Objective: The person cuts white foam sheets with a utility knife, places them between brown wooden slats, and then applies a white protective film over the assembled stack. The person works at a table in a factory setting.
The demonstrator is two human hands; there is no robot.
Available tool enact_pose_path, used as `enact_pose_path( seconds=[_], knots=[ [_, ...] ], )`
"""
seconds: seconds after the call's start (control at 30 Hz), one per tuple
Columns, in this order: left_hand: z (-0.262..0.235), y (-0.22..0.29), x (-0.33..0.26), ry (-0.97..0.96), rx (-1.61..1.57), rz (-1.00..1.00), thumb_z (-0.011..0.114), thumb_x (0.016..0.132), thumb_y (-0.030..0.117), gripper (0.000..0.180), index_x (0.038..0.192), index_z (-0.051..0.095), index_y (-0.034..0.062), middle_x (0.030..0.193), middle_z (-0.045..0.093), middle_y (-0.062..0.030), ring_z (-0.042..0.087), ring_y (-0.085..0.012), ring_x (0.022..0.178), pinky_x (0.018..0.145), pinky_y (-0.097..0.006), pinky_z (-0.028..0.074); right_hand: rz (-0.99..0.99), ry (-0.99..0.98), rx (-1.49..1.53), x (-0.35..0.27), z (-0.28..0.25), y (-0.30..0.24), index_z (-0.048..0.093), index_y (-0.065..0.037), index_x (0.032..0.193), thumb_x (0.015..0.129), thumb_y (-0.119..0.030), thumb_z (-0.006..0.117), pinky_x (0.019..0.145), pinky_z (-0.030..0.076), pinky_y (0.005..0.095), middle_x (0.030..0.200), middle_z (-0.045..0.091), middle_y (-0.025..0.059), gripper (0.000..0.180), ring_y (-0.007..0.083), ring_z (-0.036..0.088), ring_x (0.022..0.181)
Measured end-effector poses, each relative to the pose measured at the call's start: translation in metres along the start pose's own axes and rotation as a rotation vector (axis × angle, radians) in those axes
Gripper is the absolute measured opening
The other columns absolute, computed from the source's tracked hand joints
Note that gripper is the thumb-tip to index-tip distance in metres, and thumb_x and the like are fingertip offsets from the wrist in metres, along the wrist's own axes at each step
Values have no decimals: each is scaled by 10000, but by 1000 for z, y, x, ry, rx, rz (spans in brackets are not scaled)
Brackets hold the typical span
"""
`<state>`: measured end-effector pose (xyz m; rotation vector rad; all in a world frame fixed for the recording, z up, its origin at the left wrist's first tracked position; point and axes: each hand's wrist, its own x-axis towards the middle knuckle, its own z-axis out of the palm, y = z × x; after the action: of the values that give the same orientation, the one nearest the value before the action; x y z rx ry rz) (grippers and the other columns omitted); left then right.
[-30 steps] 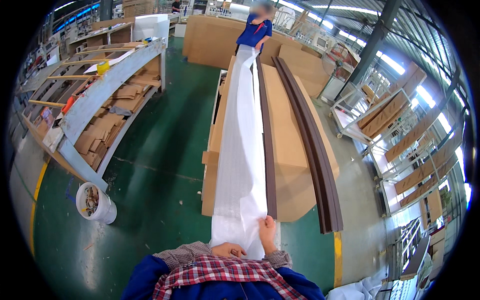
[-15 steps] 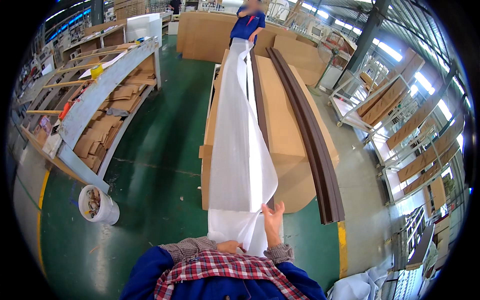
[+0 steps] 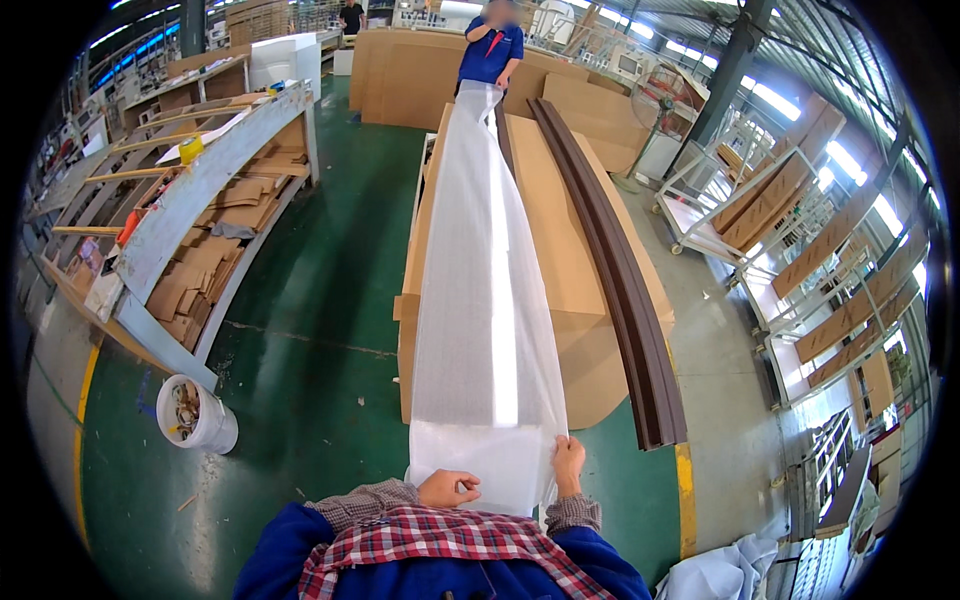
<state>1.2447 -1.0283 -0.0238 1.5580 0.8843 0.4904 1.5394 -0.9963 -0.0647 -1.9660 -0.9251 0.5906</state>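
A long translucent white foam sheet stretches away from me over a dark brown profile and cardboard. At its near right edge my right hand is closed, pinching the sheet's border. My left hand lies over the near end of the sheet with its fingers curled; what they hold, if anything, I cannot make out. The far end of the sheet reaches a person in a blue shirt, one hand lowered beside it and the other raised. Most of the brown profile under the sheet is covered.
To the right, another long brown profile lies on the cardboard. A workbench holding cardboard scraps stands left, with a white bucket by its near end. Wheeled racks line the right side, and a standing fan is farther back.
The sheet's folded right side has been spread out over the covered profile. My right hand has moved down and right, closing on the edge; my left hand has shifted slightly left.
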Motion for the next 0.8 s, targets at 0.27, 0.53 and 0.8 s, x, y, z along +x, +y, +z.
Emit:
enact_pose_path(
  seconds=[0.27,0.53,0.8],
  knots=[
    [-17,-3,-6,226,149,-2,610,784,266,268,934,639,46,807,656,-94,594,-181,597,572,-287,480,-92,-20,-223,-17,23,30,588,37,786,873,-263,443,623,421,483,744,588,268,345,440,557,712],
    [-60,-11,22,448,691,42,695,688,392,586,1164,515,100,1269,390,-185,373,-338,1176,960,-453,312,-195,-146,-393,5,33,70,597,17,819,873,-284,405,697,444,496,811,604,250,361,440,566,771],
    [-77,-14,78,231,1084,-75,686,609,561,914,1357,322,182,1439,68,-234,61,-438,1318,997,-652,58,-145,-180,-470,-3,31,52,548,43,854,831,-263,436,705,452,512,798,590,297,326,452,571,770]
  ],
)
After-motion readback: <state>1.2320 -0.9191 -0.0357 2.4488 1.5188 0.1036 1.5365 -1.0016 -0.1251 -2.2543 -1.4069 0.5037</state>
